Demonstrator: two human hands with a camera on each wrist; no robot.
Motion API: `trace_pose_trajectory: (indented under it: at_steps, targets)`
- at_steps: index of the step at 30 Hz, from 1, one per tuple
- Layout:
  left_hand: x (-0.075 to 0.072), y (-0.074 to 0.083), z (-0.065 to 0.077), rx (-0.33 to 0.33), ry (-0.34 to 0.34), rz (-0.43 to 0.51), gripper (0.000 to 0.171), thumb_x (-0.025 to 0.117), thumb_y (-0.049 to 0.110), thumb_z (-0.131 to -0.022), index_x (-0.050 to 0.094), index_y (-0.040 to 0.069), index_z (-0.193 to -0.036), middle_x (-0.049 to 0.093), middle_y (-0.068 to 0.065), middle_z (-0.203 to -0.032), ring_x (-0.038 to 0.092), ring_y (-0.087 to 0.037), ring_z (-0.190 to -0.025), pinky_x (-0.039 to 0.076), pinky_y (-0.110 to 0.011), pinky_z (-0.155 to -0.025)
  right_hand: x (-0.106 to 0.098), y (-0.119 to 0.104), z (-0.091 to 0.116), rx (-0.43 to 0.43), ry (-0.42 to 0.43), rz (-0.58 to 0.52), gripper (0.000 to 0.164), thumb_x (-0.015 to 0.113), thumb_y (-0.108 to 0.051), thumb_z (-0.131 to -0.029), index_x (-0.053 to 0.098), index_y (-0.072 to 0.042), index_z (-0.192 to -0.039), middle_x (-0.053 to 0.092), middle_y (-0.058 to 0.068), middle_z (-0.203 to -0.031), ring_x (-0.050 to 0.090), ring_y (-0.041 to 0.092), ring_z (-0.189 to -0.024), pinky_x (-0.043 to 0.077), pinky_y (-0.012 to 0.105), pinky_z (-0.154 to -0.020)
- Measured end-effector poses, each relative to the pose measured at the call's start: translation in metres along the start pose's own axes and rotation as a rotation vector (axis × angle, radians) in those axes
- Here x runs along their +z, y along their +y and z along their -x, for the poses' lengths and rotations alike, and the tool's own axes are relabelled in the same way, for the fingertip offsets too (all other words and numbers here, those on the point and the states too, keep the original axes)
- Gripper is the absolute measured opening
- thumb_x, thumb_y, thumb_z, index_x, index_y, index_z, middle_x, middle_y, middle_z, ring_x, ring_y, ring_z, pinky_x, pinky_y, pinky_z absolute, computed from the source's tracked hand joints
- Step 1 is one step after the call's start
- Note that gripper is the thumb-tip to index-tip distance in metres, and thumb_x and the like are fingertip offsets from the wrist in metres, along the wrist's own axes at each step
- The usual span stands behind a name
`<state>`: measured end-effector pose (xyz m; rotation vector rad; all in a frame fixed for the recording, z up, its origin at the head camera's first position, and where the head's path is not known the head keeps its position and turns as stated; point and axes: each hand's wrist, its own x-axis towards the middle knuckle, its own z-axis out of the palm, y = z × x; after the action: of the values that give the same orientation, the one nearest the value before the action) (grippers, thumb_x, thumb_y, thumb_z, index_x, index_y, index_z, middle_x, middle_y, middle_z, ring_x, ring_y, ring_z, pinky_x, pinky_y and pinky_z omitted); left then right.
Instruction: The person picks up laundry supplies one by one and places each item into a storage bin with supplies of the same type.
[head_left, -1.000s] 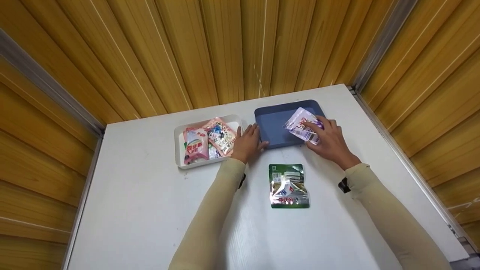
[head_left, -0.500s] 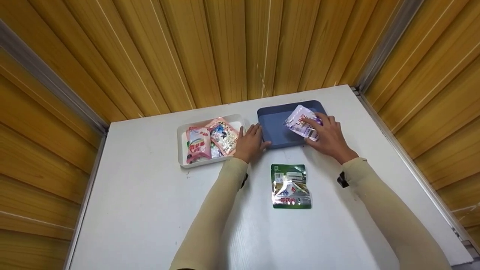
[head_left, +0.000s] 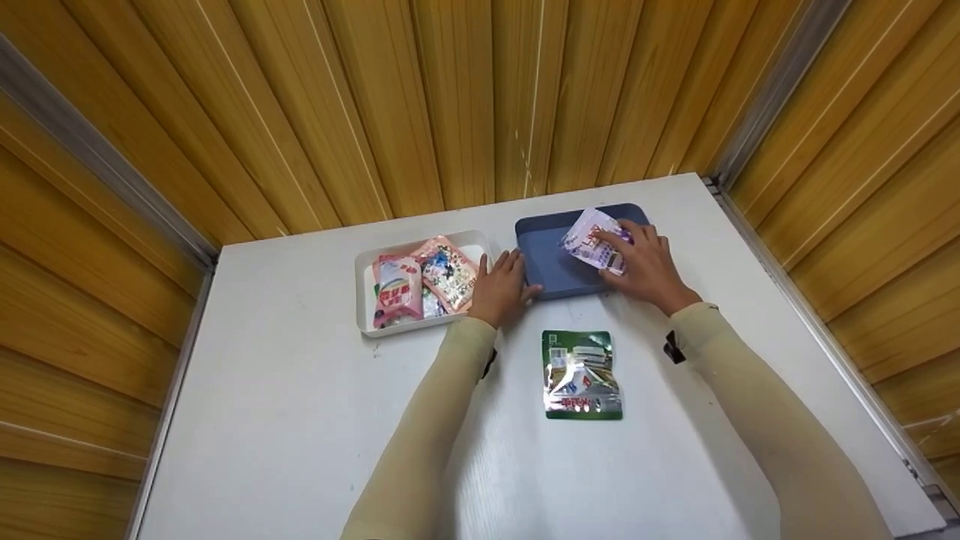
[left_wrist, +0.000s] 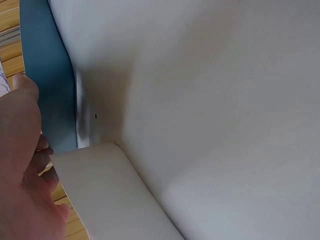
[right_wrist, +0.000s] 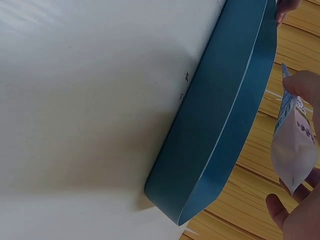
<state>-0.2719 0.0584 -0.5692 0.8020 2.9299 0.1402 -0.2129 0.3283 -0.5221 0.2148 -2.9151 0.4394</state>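
In the head view, my right hand [head_left: 646, 268] grips a lilac printed pouch [head_left: 596, 240] by its right side, above the blue tray [head_left: 551, 289]. The right wrist view shows the pouch's gusseted bottom [right_wrist: 294, 159] between thumb and fingers, above the tray's rim. My left hand [head_left: 501, 289] lies between the two trays with its fingers extended, the thumb at the blue tray's near left corner and the fingers along its left side. It also overlaps the right edge of the white tray [head_left: 361, 304]. On the table nearer me lies a green and silver pouch [head_left: 581, 375].
Inside the white tray are several packets, among them a puffy pink packet [head_left: 399, 289] and a flat peach-bordered packet [head_left: 448, 274]. A white table [head_left: 285, 390] carries everything. Corrugated wood-look walls [head_left: 450, 105] rise behind it and along both sides.
My right hand, holding the lilac pouch, has shifted slightly left over the blue tray. My left hand keeps its place between the trays, and the green pouch stays put.
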Motion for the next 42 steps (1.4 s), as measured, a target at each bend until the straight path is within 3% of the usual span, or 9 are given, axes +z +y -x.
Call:
trace_pose_trajectory:
  at_steps: [11,18,35,42]
  targets:
    - [0.0,0.0,0.002,-0.005,0.005,0.01,0.082,0.041,0.067,-0.102,0.031,0.012,-0.162,0.027,-0.002,-0.169,0.023,-0.022,-0.156,0.008,-0.052,-0.128,0.01,0.0,-0.014,0.014,-0.062,0.033,0.068,0.08,-0.032,-0.088,0.053,-0.024,-0.149,0.039,0.024,-0.154,0.036,0.049,-0.136,0.033,0.067,-0.105]
    - [0.001,0.0,0.002,-0.007,0.013,0.011,0.082,0.043,0.066,-0.101,0.031,0.012,-0.162,0.029,-0.001,-0.169,0.024,-0.02,-0.156,0.009,-0.052,-0.128,0.013,0.0,-0.02,0.015,-0.081,0.016,0.066,0.08,-0.03,-0.088,0.053,-0.022,-0.148,0.039,0.026,-0.154,0.035,0.048,-0.137,0.033,0.065,-0.1]
    - [-0.003,0.005,0.0,0.0,0.003,0.006,0.083,0.042,0.068,-0.1,0.032,0.013,-0.162,0.028,-0.002,-0.169,0.024,-0.021,-0.155,0.008,-0.052,-0.128,0.02,0.003,-0.03,0.066,-0.147,-0.018,0.066,0.079,-0.03,-0.09,0.052,-0.023,-0.15,0.04,0.026,-0.154,0.031,0.047,-0.142,0.024,0.075,-0.111]
    - [-0.002,0.002,0.0,-0.015,-0.003,0.016,0.084,0.041,0.068,-0.1,0.031,0.013,-0.162,0.026,-0.001,-0.169,0.022,-0.021,-0.156,0.006,-0.051,-0.128,0.021,0.001,-0.037,0.063,-0.176,-0.005,0.065,0.078,-0.028,-0.09,0.052,-0.021,-0.149,0.04,0.028,-0.152,0.031,0.049,-0.142,0.024,0.072,-0.111]
